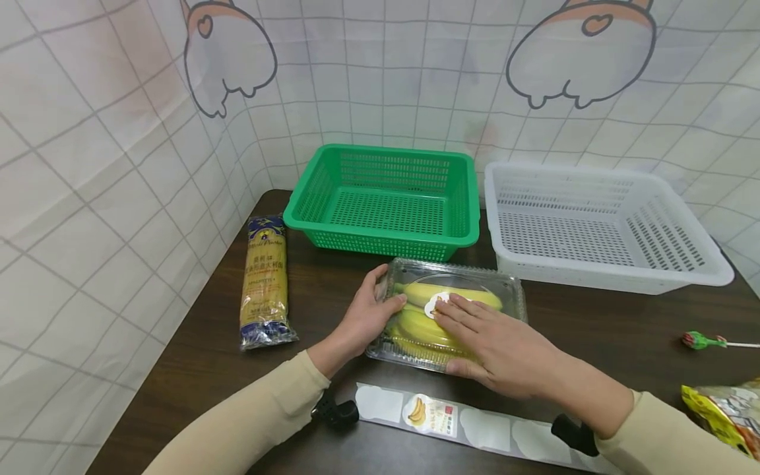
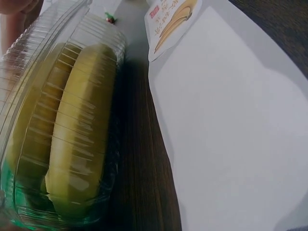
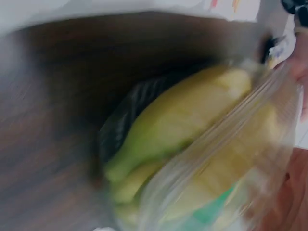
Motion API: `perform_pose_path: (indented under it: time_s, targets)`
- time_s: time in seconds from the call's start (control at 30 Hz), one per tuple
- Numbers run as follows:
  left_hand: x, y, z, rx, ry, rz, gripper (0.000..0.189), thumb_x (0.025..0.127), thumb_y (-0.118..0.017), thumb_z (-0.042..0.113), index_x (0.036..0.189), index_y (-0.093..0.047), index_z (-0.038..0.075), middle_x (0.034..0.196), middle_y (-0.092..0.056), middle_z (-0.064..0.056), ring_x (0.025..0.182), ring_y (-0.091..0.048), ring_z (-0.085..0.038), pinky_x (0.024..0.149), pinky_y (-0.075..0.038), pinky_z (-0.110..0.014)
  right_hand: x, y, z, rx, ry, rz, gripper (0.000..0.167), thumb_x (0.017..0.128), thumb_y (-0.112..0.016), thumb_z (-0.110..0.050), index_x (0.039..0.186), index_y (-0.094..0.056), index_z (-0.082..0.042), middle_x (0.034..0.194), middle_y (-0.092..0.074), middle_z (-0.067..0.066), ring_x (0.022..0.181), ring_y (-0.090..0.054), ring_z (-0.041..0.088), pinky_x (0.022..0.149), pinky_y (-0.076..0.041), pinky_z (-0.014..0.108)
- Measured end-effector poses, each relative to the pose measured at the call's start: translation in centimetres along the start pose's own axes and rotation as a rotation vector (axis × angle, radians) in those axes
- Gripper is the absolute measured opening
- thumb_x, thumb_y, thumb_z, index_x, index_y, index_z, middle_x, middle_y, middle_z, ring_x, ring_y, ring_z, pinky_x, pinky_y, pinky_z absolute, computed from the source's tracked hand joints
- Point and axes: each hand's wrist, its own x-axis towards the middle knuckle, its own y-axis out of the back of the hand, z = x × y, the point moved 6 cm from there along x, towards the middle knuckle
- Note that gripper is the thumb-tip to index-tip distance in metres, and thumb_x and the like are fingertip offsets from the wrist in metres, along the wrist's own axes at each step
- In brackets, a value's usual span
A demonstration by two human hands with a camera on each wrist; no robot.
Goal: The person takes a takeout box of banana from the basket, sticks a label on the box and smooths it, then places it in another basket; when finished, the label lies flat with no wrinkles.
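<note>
A clear plastic box [image 1: 515, 300] of bananas [image 1: 418, 324] lies flat on the dark table [image 1: 196, 402], just in front of the green basket [image 1: 386, 243]. Its long axis runs from left to right across the person's front, slightly slanted, with the right end a little nearer the person. The bananas lie along that same length, and the back one has its greenish tip at the left end.

The box sits between the two hands. The left hand [image 1: 369, 313] grips its left end, the thumb bent over onto the lid and the fingers at the back left corner. The right hand [image 1: 497, 340] holds nothing; it lies palm down over the front right part of the lid, its fingers straight and pointing left. Their tips rest on a round white sticker [image 1: 435, 305] near the middle of the lid, partly hiding it, while the thumb lies along the front edge.

Nearer the person, a strip of labels [image 1: 483, 427] runs in front of the box, one label showing printed bananas. A spaghetti packet [image 1: 265, 284] lies well to the left, pointing away from the person. The white basket [image 1: 594, 269] stands behind and to the right; a lollipop [image 1: 702, 340] and a yellow-edged snack bag [image 1: 721, 417] lie far right.
</note>
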Motion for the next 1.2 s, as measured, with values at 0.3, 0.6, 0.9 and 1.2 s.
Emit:
perform_pose_path:
  time_s: [0.3, 0.6, 0.9, 1.2]
  targets:
    - [0.0, 0.0, 0.0, -0.003, -0.007, -0.009, 0.072, 0.104, -0.059, 0.014, 0.163, -0.018, 0.01, 0.17, -0.019, -0.019, 0.157, -0.019, -0.037, 0.118, -0.036, -0.058, -1.1, 0.0, 2.2, -0.062, 0.066, 0.041, 0.062, 0.104, -0.049, -0.051, 0.157, -0.043, -0.019, 0.165, -0.038, -0.001, 0.154, -0.032, 0.03, 0.118, -0.036, 0.047]
    - [0.0, 0.0, 0.0, -0.005, 0.0, -0.02, 0.072, 0.104, -0.058, 0.013, 0.163, -0.017, 0.01, 0.17, -0.018, -0.019, 0.158, -0.017, -0.036, 0.119, -0.036, -0.057, -1.6, -0.1, 3.7, -0.053, 0.07, 0.069, 0.054, 0.103, -0.054, -0.05, 0.154, -0.048, -0.033, 0.168, -0.032, 0.0, 0.159, -0.021, 0.025, 0.116, -0.039, 0.051]
    - [0.0, 0.1, 0.3, -0.006, 0.011, -0.017, 0.074, 0.103, -0.059, 0.014, 0.164, -0.017, 0.012, 0.171, -0.017, -0.017, 0.158, -0.017, -0.034, 0.119, -0.035, -0.057, -2.9, 0.4, 4.8, -0.066, 0.138, 0.203, 0.047, 0.101, -0.06, -0.042, 0.146, -0.059, -0.028, 0.164, -0.039, 0.007, 0.161, -0.003, 0.01, 0.124, 0.006, 0.014]
    - [-0.1, 0.0, 0.2, -0.007, 0.007, -0.016, 0.074, 0.103, -0.06, 0.013, 0.164, -0.018, 0.012, 0.171, -0.015, -0.014, 0.159, -0.015, -0.034, 0.12, -0.034, -0.057, -3.7, 0.5, 5.1, -0.116, 0.161, 0.239, 0.051, 0.099, -0.061, -0.048, 0.146, -0.059, -0.028, 0.163, -0.041, 0.007, 0.16, 0.0, 0.008, 0.125, 0.006, 0.015]
